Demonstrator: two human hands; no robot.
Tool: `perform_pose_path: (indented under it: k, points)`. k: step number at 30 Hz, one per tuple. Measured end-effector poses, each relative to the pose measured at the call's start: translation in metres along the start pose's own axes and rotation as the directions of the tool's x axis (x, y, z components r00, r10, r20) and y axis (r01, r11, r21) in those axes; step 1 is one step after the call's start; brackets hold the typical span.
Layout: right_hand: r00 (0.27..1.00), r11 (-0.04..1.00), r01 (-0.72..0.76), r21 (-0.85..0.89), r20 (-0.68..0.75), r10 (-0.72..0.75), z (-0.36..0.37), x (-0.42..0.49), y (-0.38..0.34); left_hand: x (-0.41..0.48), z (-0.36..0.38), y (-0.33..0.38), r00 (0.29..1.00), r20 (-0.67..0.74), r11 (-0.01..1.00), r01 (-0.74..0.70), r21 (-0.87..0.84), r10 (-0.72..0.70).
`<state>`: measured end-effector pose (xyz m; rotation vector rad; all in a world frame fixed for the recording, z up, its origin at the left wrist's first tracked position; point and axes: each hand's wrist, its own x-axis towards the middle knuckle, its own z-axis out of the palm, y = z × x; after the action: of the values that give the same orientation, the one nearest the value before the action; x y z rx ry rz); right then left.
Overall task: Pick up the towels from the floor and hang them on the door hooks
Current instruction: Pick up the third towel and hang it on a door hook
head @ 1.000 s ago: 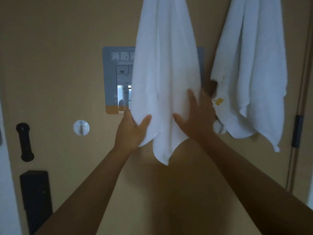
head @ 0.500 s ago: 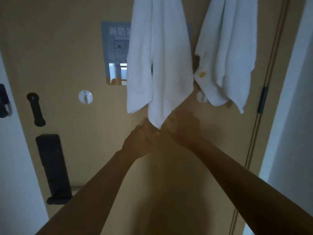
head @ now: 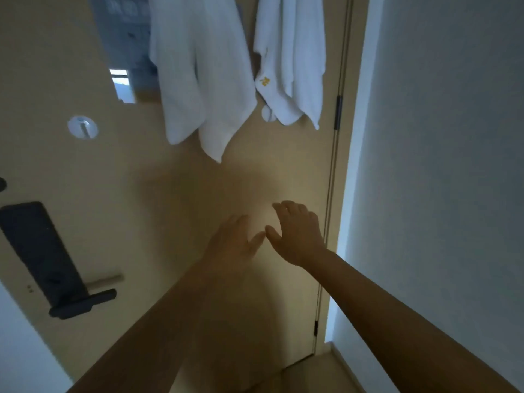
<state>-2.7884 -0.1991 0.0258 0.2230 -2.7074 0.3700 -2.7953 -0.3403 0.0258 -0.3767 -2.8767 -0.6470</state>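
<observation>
Far left on the door (head: 170,194) I've got the black lock handle (head: 42,256), then a bare round white hook (head: 82,127). 2 white towels hang up high, tops out of frame. The left towel (head: 198,80) covers part of a blue sign (head: 127,38), its pointed corner hanging lowest. The right towel (head: 292,61), just beside it, has a small yellow mark. Well below them, the left hand (head: 235,245) is blurry, fingers loose and holding nothing. The right hand (head: 297,234) is spread, also holding nothing, thumbs nearly touching. Further right there's a dark hinge (head: 338,112), then a plain wall (head: 439,165) close by.
</observation>
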Motion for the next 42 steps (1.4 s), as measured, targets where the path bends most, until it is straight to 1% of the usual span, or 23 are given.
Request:
perform_pose_path:
  k: [3,5,9,12,15,19,23,25,28,32,35,40,42]
  points:
    - [0.990,0.994,-0.107,-0.033,0.087,0.109,0.011,-0.056,0.022,-0.032,0.039,0.019,0.994,0.080,0.995,-0.073,-0.063,0.078]
    - [0.975,0.982,-0.182,-0.060,0.115,0.188,0.014,-0.088,0.042,-0.051,0.068,0.032,0.980,0.143,0.987,-0.129,-0.095,0.141]
    - [0.931,0.940,-0.322,-0.111,0.144,0.336,0.015,-0.150,0.085,-0.087,0.123,0.060,0.923,0.312,0.974,-0.222,-0.049,0.226]
    - [0.877,0.892,-0.432,-0.133,0.170,0.450,0.014,-0.210,0.122,-0.103,0.164,0.097,0.863,0.426,0.956,-0.292,-0.016,0.270]
    - [0.793,0.811,-0.566,-0.148,0.172,0.584,0.008,-0.282,0.169,-0.132,0.211,0.152,0.792,0.493,0.918,-0.394,-0.039,0.360]
    - [0.650,0.669,-0.725,-0.166,0.156,0.744,-0.016,-0.389,0.233,-0.189,0.277,0.243,0.639,0.583,0.830,-0.546,-0.115,0.502]
    - [0.510,0.532,-0.823,-0.201,0.151,0.847,-0.045,-0.507,0.282,-0.263,0.337,0.336,0.491,0.624,0.734,-0.648,-0.204,0.607]
    - [0.428,0.452,-0.864,-0.223,0.147,0.892,-0.060,-0.569,0.303,-0.306,0.365,0.377,0.397,0.649,0.673,-0.697,-0.248,0.649]
    - [0.289,0.312,-0.923,-0.224,0.132,0.948,-0.079,-0.658,0.324,-0.369,0.397,0.428,0.254,0.659,0.556,-0.776,-0.298,0.708]
    - [0.083,0.107,-0.968,-0.228,0.113,0.990,-0.088,-0.768,0.337,-0.444,0.443,0.482,0.066,0.715,0.415,-0.850,-0.325,0.696]
    - [-0.070,-0.044,-0.976,-0.213,0.118,0.991,-0.079,-0.838,0.334,-0.496,0.474,0.506,-0.070,0.744,0.312,-0.879,-0.361,0.664]
    - [-0.293,-0.265,-0.945,-0.193,0.136,0.946,-0.035,-0.921,0.312,-0.566,0.525,0.508,-0.280,0.745,0.164,-0.872,-0.461,0.606]
    - [-0.362,-0.332,-0.923,-0.194,0.147,0.920,-0.012,-0.945,0.304,-0.585,0.553,0.499,-0.351,0.743,0.102,-0.867,-0.488,0.569]
